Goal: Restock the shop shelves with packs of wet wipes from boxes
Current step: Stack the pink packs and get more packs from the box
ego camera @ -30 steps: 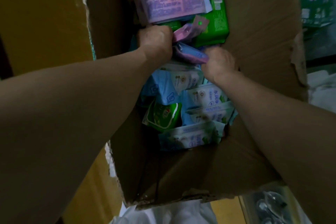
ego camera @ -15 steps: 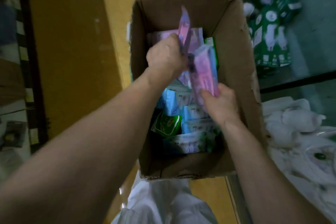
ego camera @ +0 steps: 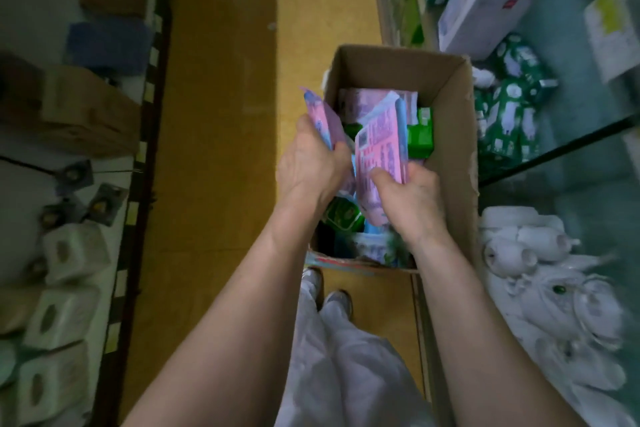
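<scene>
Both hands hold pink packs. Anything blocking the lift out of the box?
Nothing visible. The left hand grips one pink pack over the left wall of the box, the right hand a second pink pack over its middle; the top is open.

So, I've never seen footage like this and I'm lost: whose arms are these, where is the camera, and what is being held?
There is no machine here. The camera sits on a person's head and looks down, so the two bare arms are their own. The left hand grips a pink pack of wipes. The right hand grips a second pink pack, its printed side facing the camera. Both packs are held over an open cardboard box on the yellow floor. Green packs and others lie inside the box. Shop goods line both sides, such as the white packs on the left.
</scene>
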`<control>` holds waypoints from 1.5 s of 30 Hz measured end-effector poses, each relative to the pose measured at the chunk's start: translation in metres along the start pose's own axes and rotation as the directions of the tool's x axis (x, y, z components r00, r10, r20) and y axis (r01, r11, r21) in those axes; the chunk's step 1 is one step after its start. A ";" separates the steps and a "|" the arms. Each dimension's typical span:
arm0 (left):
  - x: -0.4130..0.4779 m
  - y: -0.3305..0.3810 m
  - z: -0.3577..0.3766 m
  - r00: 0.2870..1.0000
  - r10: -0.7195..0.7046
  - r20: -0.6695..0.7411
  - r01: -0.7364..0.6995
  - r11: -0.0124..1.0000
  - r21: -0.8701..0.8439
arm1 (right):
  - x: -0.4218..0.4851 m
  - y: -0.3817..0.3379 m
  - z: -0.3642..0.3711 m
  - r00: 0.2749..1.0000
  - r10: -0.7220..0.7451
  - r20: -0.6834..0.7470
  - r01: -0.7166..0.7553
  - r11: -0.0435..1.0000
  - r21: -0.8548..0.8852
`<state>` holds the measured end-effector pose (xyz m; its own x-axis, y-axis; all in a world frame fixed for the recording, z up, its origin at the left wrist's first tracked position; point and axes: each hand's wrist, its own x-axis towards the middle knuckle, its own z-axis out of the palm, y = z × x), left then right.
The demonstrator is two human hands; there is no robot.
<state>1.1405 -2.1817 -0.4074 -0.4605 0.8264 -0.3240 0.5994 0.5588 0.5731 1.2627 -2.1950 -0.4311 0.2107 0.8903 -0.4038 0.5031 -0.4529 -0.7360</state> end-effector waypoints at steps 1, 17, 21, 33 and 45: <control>-0.004 -0.002 -0.011 0.999 0.002 -0.033 -0.002 1.000 -0.008 | -0.008 -0.008 0.001 0.999 -0.034 0.018 0.034 0.999 -0.005; -0.055 -0.097 -0.215 0.858 -0.337 -0.388 0.108 0.857 -0.505 | -0.141 -0.175 0.093 0.784 -0.493 0.376 0.546 0.837 -0.041; -0.062 -0.140 -0.259 0.866 -0.449 -0.220 0.054 0.520 -0.852 | -0.181 -0.208 0.127 0.722 -0.557 0.410 0.601 0.799 0.026; -0.057 -0.277 -0.396 0.901 -0.416 -0.124 -0.117 0.042 -0.992 | -0.301 -0.300 0.256 0.392 -0.698 0.599 0.817 0.564 0.121; -0.079 -0.383 -0.512 0.735 -0.592 -0.330 -0.465 -0.088 -0.881 | -0.409 -0.381 0.372 0.001 -0.709 0.706 0.849 0.374 0.374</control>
<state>0.6125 -2.4964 -0.2160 -0.9093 0.2540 -0.3296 -0.4150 -0.4947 0.7636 0.6736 -2.4042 -0.1879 -0.9476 0.2882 0.1375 0.0538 0.5686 -0.8208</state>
